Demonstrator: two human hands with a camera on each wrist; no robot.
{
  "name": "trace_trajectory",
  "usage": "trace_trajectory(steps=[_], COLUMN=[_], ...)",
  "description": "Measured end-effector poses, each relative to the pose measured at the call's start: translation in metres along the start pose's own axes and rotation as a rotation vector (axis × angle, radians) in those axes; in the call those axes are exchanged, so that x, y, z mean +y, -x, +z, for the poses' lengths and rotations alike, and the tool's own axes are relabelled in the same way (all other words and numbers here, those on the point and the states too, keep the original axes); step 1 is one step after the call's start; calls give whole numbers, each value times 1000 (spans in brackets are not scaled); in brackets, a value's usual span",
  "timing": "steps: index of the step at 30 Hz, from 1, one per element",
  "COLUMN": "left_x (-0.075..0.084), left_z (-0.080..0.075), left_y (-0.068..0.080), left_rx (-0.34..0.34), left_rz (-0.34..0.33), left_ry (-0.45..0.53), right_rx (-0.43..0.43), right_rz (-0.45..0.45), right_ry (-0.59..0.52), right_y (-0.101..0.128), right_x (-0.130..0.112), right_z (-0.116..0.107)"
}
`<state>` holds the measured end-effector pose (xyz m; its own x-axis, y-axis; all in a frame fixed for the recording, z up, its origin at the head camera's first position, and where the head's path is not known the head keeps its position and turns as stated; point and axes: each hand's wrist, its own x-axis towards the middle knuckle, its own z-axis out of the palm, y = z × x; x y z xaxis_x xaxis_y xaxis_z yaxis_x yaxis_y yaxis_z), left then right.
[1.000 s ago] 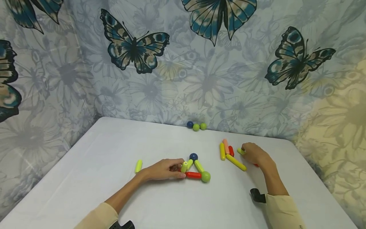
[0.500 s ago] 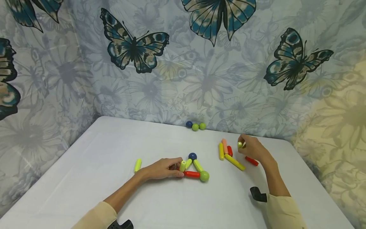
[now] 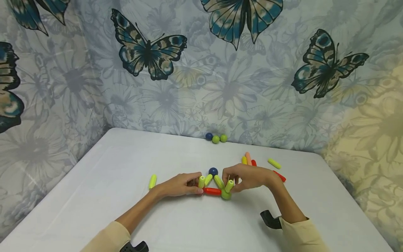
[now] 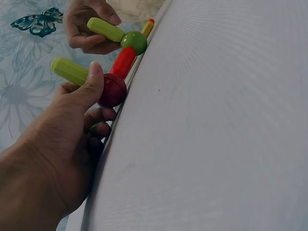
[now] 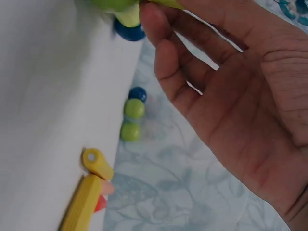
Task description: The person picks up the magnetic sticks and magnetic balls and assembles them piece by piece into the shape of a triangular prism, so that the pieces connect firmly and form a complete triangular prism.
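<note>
A flat triangle of toy sticks and balls lies mid-table: a red stick [image 3: 212, 191] in front, two light green sticks meeting at a blue ball [image 3: 213, 171]. My left hand [image 3: 180, 185] grips the dark red ball [image 4: 112, 91] at the left corner, thumb on its side; a light green stick [image 4: 70, 72] stands up from it. My right hand [image 3: 252, 176] pinches another light green stick [image 3: 229, 185], its lower end right at the green ball [image 4: 134, 43] on the right corner. This stick tilts slightly right in the head view.
Two green balls [image 3: 215, 139] and a blue ball [image 3: 209, 136] sit at the table's back edge. Behind my right hand are yellow, peach [image 3: 248, 158] and red sticks. A light green stick [image 3: 274, 163] lies farther right, another [image 3: 152, 181] by my left wrist.
My right hand has picked up a light green stick from the right side and carried it left to the green ball. The left hand has stayed at its corner.
</note>
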<state>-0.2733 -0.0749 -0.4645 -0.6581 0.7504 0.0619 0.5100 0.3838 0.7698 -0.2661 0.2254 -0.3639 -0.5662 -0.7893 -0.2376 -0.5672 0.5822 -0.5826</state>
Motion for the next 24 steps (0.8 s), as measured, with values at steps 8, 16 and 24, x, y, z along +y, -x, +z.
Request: trace_trajectory(steps=[8, 16, 24], left_x=[-2, 0, -3], left_z=[1, 0, 3], left_y=[-1, 2, -1], left_rx=[18, 5, 36], left_rz=[22, 9, 19], left_ry=[-28, 15, 2], right_rx=[-26, -52, -92], right_rz=[-4, 35, 147], right_ry=[17, -1, -21], right_y=[-4, -9, -10], right_x=[2, 0, -3], right_z=[4, 7, 9])
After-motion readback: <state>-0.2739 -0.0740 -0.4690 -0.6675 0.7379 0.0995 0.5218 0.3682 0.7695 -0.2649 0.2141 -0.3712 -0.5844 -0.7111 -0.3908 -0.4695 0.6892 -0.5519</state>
